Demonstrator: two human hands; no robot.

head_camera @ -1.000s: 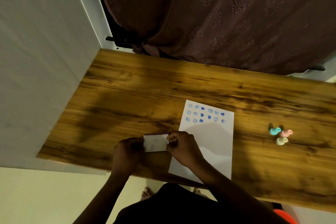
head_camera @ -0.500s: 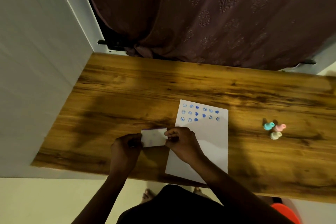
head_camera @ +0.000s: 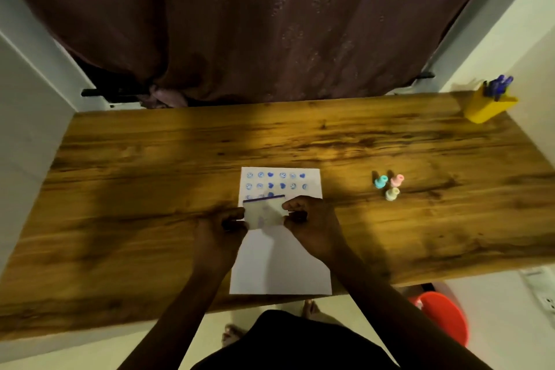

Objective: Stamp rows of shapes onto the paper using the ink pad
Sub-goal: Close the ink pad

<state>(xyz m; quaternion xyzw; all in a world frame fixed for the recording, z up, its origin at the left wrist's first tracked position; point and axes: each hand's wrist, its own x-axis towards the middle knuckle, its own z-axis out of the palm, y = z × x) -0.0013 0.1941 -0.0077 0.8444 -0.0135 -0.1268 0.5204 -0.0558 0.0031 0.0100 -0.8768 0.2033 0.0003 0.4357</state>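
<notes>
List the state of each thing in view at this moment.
Paper: flat on table, stamped rows at its far end.
Ink pad: held over the paper by both hands.
Left hand: grip on pad's left edge.
Right hand: grip on pad's right edge.
Three stamps: upright, untouched.
Pen holder: holds pens.

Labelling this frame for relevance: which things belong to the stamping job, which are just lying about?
Job: ink pad case held by left hand and right hand; paper; three stamps.
Lying about: yellow pen holder, curtain, red tub.

Dim, warm light pools mid-table (head_camera: pixel 300 135); edges bow, corners darken, detail soft
</notes>
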